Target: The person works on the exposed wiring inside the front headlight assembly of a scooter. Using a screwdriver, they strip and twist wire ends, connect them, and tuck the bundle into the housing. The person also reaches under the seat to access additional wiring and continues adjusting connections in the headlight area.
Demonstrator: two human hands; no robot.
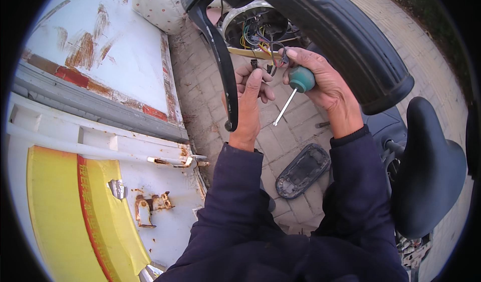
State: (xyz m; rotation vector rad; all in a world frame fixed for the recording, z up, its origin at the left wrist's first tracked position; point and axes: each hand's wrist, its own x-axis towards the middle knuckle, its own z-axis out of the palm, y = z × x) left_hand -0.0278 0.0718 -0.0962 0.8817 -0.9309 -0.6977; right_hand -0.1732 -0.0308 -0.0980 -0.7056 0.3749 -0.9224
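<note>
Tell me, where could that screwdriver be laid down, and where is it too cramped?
Bare paving lies between the rusty white panel and the brake lever. A smaller patch sits below the screwdriver, above the dark oval cover. Around both hands and the coloured wires it is crowded.

1. Soft, even daylight — no hard shadows on the paving [295, 126].
2. White panel [130, 61] bright, slightly washed out.
3. Fisheye bends edges; black vignette at corners.
4. Centre sharp — rim softer.
</note>
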